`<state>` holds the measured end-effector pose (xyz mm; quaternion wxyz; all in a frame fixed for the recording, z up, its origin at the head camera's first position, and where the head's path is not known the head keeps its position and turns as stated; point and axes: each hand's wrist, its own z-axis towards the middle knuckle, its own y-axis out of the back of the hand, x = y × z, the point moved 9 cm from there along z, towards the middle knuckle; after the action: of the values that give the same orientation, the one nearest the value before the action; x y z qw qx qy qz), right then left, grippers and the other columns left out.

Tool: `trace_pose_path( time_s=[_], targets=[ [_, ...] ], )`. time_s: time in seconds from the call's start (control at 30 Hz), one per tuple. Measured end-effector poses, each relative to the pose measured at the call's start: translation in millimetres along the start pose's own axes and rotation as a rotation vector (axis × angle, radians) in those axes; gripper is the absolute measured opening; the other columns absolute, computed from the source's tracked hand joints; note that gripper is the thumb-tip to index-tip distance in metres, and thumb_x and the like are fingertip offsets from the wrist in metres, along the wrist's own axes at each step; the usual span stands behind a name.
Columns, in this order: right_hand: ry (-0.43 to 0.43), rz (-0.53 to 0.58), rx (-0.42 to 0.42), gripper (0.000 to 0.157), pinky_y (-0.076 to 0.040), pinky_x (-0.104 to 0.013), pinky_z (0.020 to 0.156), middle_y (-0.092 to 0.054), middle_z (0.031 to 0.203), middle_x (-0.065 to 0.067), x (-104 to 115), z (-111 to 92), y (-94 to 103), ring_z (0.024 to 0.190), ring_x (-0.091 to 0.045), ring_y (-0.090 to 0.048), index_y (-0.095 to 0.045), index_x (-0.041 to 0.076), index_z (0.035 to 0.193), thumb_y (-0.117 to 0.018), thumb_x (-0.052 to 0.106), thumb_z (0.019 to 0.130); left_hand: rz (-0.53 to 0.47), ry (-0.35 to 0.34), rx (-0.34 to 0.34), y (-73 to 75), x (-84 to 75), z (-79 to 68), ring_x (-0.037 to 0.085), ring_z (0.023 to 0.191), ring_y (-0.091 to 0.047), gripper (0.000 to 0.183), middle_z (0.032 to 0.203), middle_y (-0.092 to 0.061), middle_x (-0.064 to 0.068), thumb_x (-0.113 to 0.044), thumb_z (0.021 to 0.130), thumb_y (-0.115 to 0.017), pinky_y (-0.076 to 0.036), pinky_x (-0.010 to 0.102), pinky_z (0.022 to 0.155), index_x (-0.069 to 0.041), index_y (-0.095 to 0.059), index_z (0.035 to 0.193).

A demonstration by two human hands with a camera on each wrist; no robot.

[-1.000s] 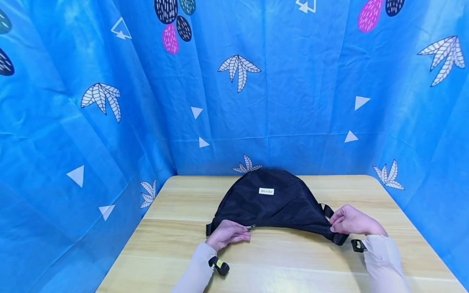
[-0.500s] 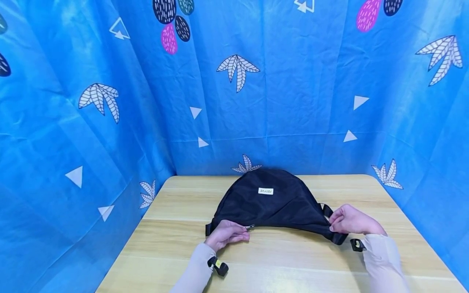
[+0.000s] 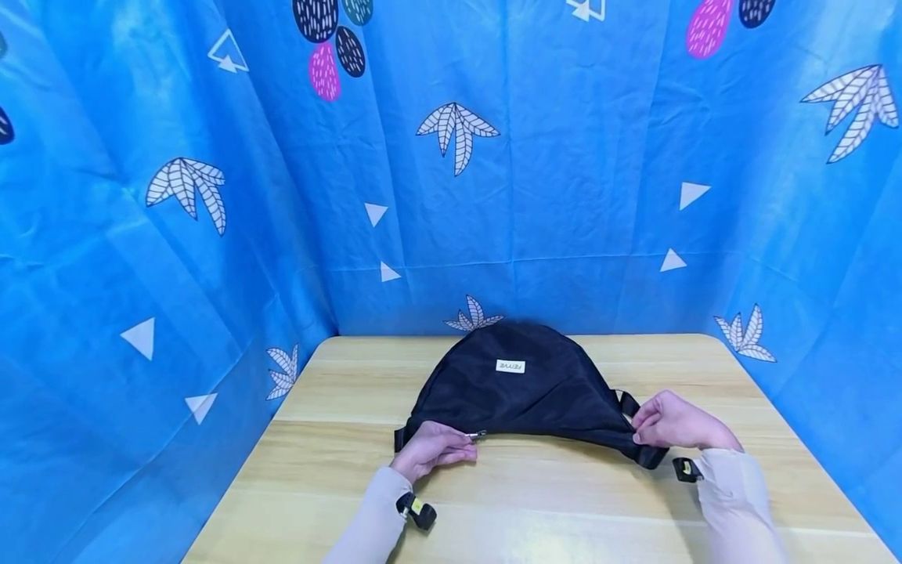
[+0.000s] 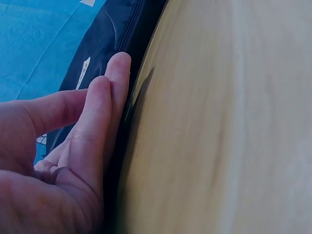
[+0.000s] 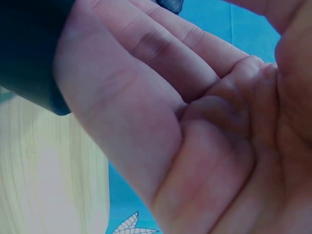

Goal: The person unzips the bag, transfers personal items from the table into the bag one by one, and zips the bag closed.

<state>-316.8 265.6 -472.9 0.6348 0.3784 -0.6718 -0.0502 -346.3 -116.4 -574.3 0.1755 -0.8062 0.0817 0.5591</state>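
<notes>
A black half-moon shoulder bag point(image 3: 521, 399) lies on the table, its white label point(image 3: 510, 366) upside down in the head view. Along its near edge, my left hand point(image 3: 434, 450) pinches the metal zipper pull point(image 3: 477, 435) between thumb and fingers. The left wrist view shows the zipper teeth point(image 4: 131, 27) running on beyond the fingertips, with the pull itself hidden there. At the bag's right end, my right hand point(image 3: 680, 423) grips the corner beside a strap point(image 3: 629, 404). Mostly palm and curled fingers fill the right wrist view, and the gripped corner is largely hidden.
The light wooden table point(image 3: 550, 509) has its far edge just behind the bag. A blue patterned curtain point(image 3: 578, 196) hangs at the back and on both sides. Small black devices sit at the left wrist point(image 3: 417, 511) and right wrist point(image 3: 687, 470).
Very little differs. The left hand with the zipper pull sits a touch farther left, and the whole head view has shifted slightly. The right hand keeps its hold on the bag's corner.
</notes>
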Motion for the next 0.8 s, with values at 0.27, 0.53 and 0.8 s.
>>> trace_pose_path(
  time_s=[0.27, 0.53, 0.8],
  targets=[
    [-0.022, 0.009, -0.003, 0.021, -0.053, -0.020, 0.062, -0.076, 0.083, -0.015, -0.5, 0.2, 0.0, 0.061, -0.004, -0.059, -0.068, -0.014, 0.101, -0.071, -0.002, 0.084, -0.004, -0.015, -0.004, 1.2, -1.5, -2.8, 0.020, 0.079, -0.079, 0.020, 0.087, -0.078, 0.018, 0.005, 0.093, -0.067, -0.064, 0.025, 0.075, 0.017, -0.065, 0.108],
    [-0.017, 0.012, 0.009, 0.021, -0.053, -0.020, 0.061, -0.075, 0.081, -0.014, -1.2, 2.0, -2.1, 0.061, -0.004, -0.058, -0.068, -0.014, 0.102, -0.070, -0.003, 0.084, -0.002, -0.017, -0.022, 7.2, -2.8, -6.3, 0.021, 0.079, -0.078, 0.018, 0.086, -0.078, 0.019, 0.007, 0.092, -0.066, -0.064, 0.026, 0.075, 0.017, -0.065, 0.107],
    [-0.009, -0.007, 0.006, 0.021, -0.054, -0.021, 0.063, -0.075, 0.082, -0.014, 0.3, 1.8, -0.9, 0.063, -0.005, -0.059, -0.068, -0.015, 0.102, -0.070, -0.003, 0.085, 0.000, -0.027, -0.045, 21.4, -5.2, -9.1, 0.022, 0.080, -0.079, 0.023, 0.088, -0.078, 0.018, 0.005, 0.093, -0.067, -0.064, 0.026, 0.076, 0.019, -0.062, 0.111]
  ],
)
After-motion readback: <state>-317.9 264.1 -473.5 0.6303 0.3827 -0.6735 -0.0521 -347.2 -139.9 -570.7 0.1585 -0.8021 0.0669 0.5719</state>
